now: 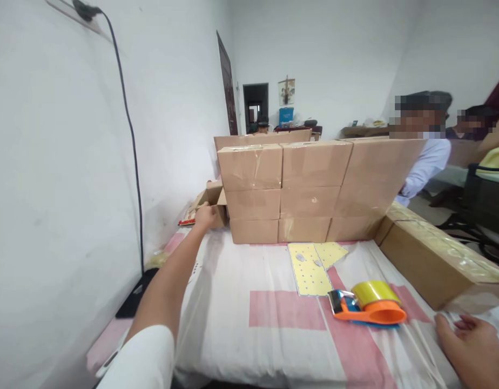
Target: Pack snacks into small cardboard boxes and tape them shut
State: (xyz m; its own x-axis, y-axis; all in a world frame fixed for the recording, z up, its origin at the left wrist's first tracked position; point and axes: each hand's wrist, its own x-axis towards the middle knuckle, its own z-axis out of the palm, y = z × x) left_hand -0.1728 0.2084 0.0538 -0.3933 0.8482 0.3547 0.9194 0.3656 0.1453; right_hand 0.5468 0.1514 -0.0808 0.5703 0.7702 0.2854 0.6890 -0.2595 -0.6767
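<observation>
My left hand [204,216] reaches far forward and is closed on the near edge of a small open cardboard box [220,215], whose flaps stand up. The box sits at the left end of a wall of stacked, taped cartons [310,202]. At the lower right, my right hand [472,346] is by the table edge, thumb apart from loosely bent fingers, with nothing seen in it. An orange tape dispenser [383,312] with a yellow roll lies to its left. Just beyond that hand is a long taped carton [439,265].
A patterned cloth covers the table [217,324]. On it lies a yellow dotted sheet [312,270]. By the left wall a black cable [128,113] hangs down to a dark flat device [136,294]. A person in a light shirt [430,162] is behind the cartons, with another farther right.
</observation>
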